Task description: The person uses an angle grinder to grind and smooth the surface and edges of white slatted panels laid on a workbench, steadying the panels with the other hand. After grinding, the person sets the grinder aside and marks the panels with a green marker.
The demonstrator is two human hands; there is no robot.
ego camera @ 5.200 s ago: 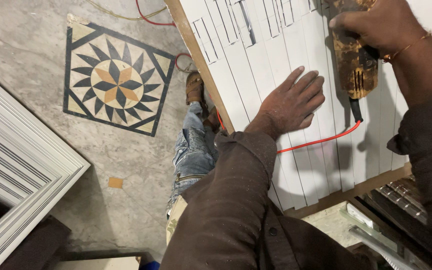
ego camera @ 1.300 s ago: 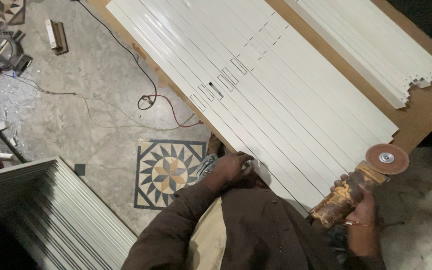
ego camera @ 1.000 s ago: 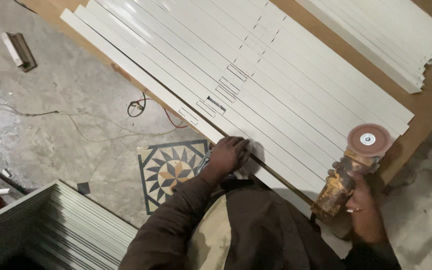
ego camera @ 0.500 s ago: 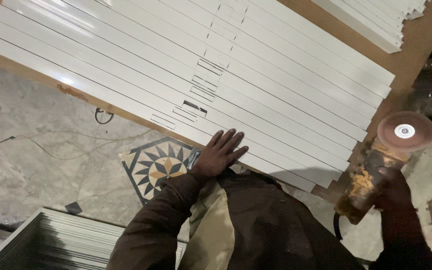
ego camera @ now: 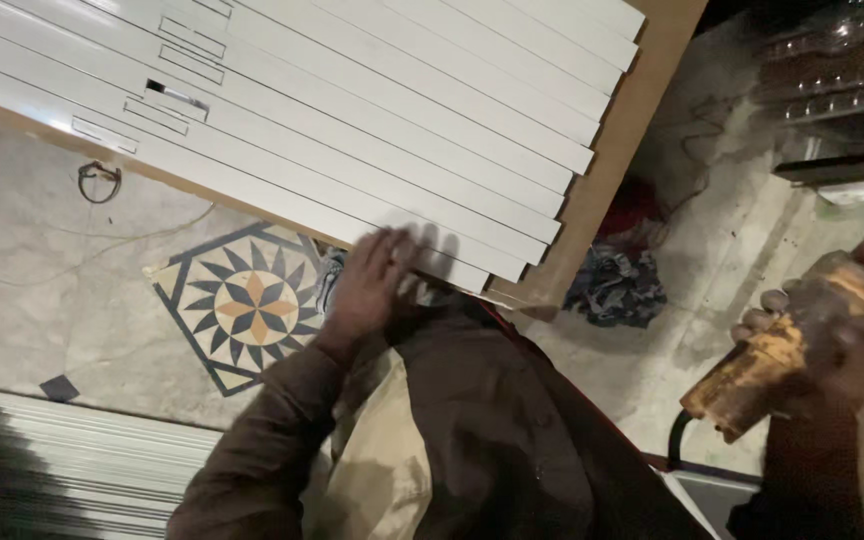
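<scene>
His left hand [ego camera: 372, 285] lies flat, fingers spread, on the near edge of the white strips [ego camera: 352, 140] laid side by side across the desk [ego camera: 632, 130]. His right hand [ego camera: 802, 320] grips a grimy grinder [ego camera: 782, 360] out to the side, well clear of them, over the floor [ego camera: 52, 260] with its star tile [ego camera: 247, 300].

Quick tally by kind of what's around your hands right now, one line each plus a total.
White profile strips on the board: 8 ends visible
Wooden board: 1
Angle grinder in the right hand: 1
Stack of strips on the floor: 1
Left hand touches the nearest strip's edge.
Total: 11
</scene>
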